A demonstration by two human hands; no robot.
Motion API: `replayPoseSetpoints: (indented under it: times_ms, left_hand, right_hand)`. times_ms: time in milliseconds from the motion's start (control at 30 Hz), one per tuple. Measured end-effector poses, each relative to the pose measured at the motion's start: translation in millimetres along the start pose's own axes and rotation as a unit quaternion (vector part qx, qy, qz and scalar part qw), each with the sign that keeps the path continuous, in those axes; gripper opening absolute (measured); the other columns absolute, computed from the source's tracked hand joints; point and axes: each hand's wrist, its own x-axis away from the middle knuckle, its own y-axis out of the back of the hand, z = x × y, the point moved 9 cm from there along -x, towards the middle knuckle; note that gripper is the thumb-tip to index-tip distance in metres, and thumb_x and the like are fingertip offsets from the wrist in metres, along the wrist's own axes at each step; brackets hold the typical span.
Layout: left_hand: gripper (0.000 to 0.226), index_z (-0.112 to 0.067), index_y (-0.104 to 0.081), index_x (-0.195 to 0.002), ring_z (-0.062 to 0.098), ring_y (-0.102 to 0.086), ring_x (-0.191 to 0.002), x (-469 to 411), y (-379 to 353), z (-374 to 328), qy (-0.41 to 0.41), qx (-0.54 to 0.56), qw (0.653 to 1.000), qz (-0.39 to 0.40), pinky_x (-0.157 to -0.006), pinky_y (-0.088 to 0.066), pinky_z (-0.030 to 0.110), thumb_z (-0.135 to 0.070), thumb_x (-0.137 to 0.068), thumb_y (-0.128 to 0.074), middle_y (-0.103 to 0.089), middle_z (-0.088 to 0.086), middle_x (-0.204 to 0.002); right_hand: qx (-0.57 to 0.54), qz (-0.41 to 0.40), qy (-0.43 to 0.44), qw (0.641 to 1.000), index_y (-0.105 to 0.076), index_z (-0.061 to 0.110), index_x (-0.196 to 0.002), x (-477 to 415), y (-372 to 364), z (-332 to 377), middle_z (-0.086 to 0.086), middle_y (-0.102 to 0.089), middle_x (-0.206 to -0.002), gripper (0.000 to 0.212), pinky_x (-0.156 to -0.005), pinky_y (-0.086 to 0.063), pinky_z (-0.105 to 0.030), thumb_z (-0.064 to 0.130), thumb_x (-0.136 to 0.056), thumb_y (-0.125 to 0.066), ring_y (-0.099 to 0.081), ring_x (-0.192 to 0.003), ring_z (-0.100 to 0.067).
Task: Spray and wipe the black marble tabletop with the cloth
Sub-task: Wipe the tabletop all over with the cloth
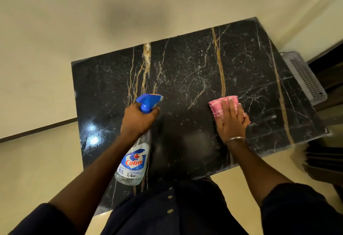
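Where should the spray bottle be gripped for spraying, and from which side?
Grip the spray bottle at its narrow neck, just under the blue trigger head, coming from the person's side. The nozzle points away over the tabletop, so the trigger should sit within a finger's reach. The left hand holds it there.

Open marble tabletop (pixel 185 67) ahead of both my hands, room to sweep far and left. Bare stone gap between my left hand (pixel 138 119) and right hand (pixel 232 121). Wall (pixel 111 21) blocks the far edge. Grey perforated basket (pixel 304 77) sits just beside the right edge. Spray bottle (pixel 135 158) in my left grip hangs over the near-left stone.
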Motion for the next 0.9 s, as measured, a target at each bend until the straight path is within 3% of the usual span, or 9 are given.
replayPoseSetpoints:
  times_ms: [67,167,300,433,600,767,900]
  left_hand:
    - [0.020,-0.019,-0.059,-0.080,0.004,-0.053,-0.052,1,-1,1,-0.001,-0.004,1.000,-0.003,-0.050,-0.035,0.014,-0.034,-0.081,-0.073,-0.057,-0.008,-0.062]
    - [0.021,-0.016,-0.059,-0.082,0.004,-0.053,-0.053,3,-2,3,0.002,-0.003,1.000,0.000,-0.049,-0.035,0.012,-0.033,-0.082,-0.072,-0.057,-0.006,-0.063]
    - [0.019,-0.016,-0.060,-0.085,0.005,-0.055,-0.054,7,-12,6,0.000,0.006,1.000,0.020,-0.050,-0.036,0.009,-0.030,-0.084,-0.071,-0.058,-0.005,-0.064]
    - [0.020,-0.013,-0.063,-0.088,0.008,-0.057,-0.057,9,-25,9,0.008,0.007,1.000,0.024,-0.057,-0.040,0.020,-0.030,-0.082,-0.072,-0.060,-0.002,-0.066]
    - [0.034,-0.009,-0.062,-0.109,0.005,-0.058,-0.065,12,-33,9,0.013,-0.005,0.999,0.039,-0.056,-0.038,0.015,-0.032,-0.085,-0.070,-0.061,-0.005,-0.074]
    - [0.030,-0.010,-0.060,-0.105,0.010,-0.061,-0.068,16,-27,14,0.011,0.025,0.999,0.042,-0.058,-0.042,0.016,-0.031,-0.086,-0.070,-0.064,0.001,-0.079]
    - [0.028,-0.011,-0.061,-0.101,0.012,-0.062,-0.068,20,-25,18,0.012,0.021,0.999,0.045,-0.060,-0.046,0.020,-0.032,-0.085,-0.070,-0.064,0.003,-0.079]
  right_hand:
    - [-0.012,0.003,-0.054,0.998,-0.023,0.026,-0.155,0,3,-1,-0.008,-0.022,-0.161,0.068,-0.111,-0.019,-0.065,0.050,-0.091,-0.022,-0.017,-0.147,-0.038]
    - [-0.016,-0.007,-0.065,0.998,-0.022,0.022,-0.154,22,-2,28,-0.011,-0.023,-0.160,0.068,-0.106,-0.024,-0.068,0.046,-0.091,-0.026,-0.021,-0.144,-0.043]
    - [-0.029,-0.009,0.008,1.000,-0.021,0.022,-0.154,76,-20,90,-0.013,-0.028,-0.158,0.068,-0.104,-0.026,-0.069,0.042,-0.091,-0.034,-0.024,-0.144,-0.044]
    - [-0.032,0.045,0.113,0.992,-0.007,0.024,-0.156,122,-52,144,-0.011,-0.016,-0.163,0.070,-0.107,-0.023,-0.070,0.045,-0.094,-0.031,-0.019,-0.146,-0.044]
    - [0.020,0.045,0.215,0.975,-0.012,0.030,-0.156,113,-39,112,-0.003,-0.012,-0.164,0.066,-0.107,-0.028,-0.067,0.044,-0.096,-0.035,-0.014,-0.148,-0.035]
    - [0.004,0.020,-0.024,1.000,-0.023,0.021,-0.155,71,-12,-1,-0.012,-0.025,-0.160,0.067,-0.108,-0.025,-0.066,0.050,-0.095,-0.026,-0.021,-0.146,-0.038]
    - [0.014,0.023,-0.082,0.996,-0.025,0.019,-0.154,78,-5,12,-0.013,-0.024,-0.160,0.067,-0.102,-0.031,-0.063,0.048,-0.094,-0.025,-0.023,-0.143,-0.043]
